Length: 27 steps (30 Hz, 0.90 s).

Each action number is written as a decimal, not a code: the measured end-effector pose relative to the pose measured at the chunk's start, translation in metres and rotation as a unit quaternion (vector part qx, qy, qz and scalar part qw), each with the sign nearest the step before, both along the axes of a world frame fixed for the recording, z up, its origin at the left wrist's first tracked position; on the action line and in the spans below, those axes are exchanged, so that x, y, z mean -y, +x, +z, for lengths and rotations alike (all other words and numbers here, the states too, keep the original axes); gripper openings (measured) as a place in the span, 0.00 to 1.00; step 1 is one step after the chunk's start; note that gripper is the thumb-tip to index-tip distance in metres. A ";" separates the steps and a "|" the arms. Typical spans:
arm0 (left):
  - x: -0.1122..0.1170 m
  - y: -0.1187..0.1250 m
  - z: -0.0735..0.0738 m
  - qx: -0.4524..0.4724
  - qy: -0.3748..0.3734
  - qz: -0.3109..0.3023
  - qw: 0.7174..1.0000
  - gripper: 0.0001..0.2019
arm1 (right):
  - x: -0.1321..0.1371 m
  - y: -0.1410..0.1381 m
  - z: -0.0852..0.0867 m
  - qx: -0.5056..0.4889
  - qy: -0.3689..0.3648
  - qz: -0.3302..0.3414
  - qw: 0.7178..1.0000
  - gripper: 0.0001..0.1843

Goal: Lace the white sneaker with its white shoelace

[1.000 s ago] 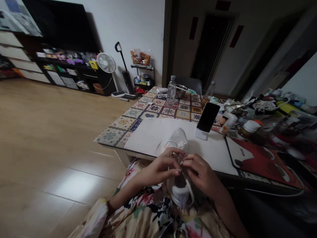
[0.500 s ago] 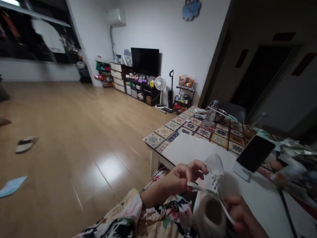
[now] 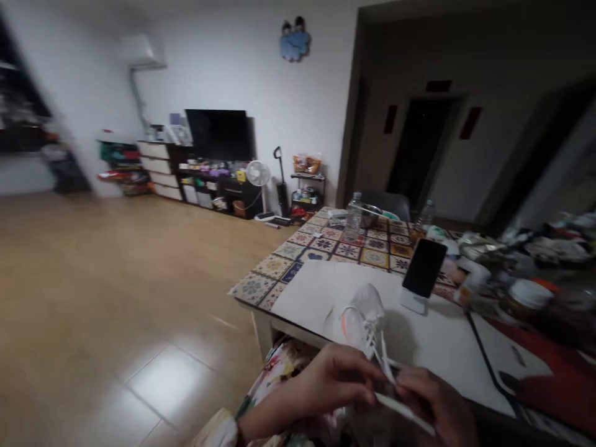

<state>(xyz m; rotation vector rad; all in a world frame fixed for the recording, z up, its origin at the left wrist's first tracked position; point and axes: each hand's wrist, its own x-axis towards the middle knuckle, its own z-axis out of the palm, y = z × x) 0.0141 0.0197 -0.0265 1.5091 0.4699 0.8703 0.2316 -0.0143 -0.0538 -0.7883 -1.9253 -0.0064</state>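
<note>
A white sneaker [image 3: 365, 310] with an orange-pink patch on its side rests at the near edge of the white mat [image 3: 321, 279], toe pointing away from me. My hands hide its heel and opening. Just in front of the laced part, my left hand [image 3: 333, 382] is closed, with thumb and fingers pinching the white shoelace [image 3: 404, 411]. Close beside it, my right hand [image 3: 435, 400] is curled round the lace too. One strand runs up from between the hands to the eyelets, and a flat length slants down across the right fingers.
A phone [image 3: 424, 267] leans on a white stand beyond the shoe. Clear bottles [image 3: 354, 216] and a metal bowl [image 3: 371, 215] stand farther back on the patterned tablecloth [image 3: 274, 267]. Clutter, including a white-lidded jar [image 3: 529, 295], crowds the right side. Wooden floor [image 3: 139, 279] lies left.
The view has swung right. My hands have come closer together over the shoe, each with lace in its fingers; before, they were apart on either side of the shoe's opening.
</note>
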 end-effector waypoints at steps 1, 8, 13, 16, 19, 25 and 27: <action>-0.002 0.002 -0.004 0.004 -0.034 0.020 0.999 0.23 | -0.001 -0.007 0.003 0.035 0.033 0.014 0.999 0.07; -0.007 0.000 -0.005 0.033 -0.078 0.113 0.990 0.18 | -0.005 -0.042 0.018 -0.006 -0.035 0.043 0.998 0.10; -0.003 -0.003 0.004 0.005 0.025 0.102 0.994 0.13 | 0.001 -0.047 0.025 -0.082 -0.092 0.055 0.991 0.09; -0.001 -0.006 0.006 -0.026 0.030 0.062 0.997 0.10 | -0.001 -0.047 0.022 -0.141 -0.104 0.004 0.984 0.10; -0.001 -0.008 0.005 -0.021 0.029 0.061 0.997 0.09 | -0.005 -0.046 0.019 -0.160 -0.120 -0.046 0.979 0.08; -0.010 -0.011 0.000 0.027 0.149 0.143 0.978 0.08 | -0.008 -0.045 0.025 -0.029 -0.105 0.033 0.994 0.11; -0.012 -0.011 0.000 0.025 0.205 0.146 0.967 0.07 | -0.009 -0.047 0.026 -0.034 -0.104 0.041 0.993 0.10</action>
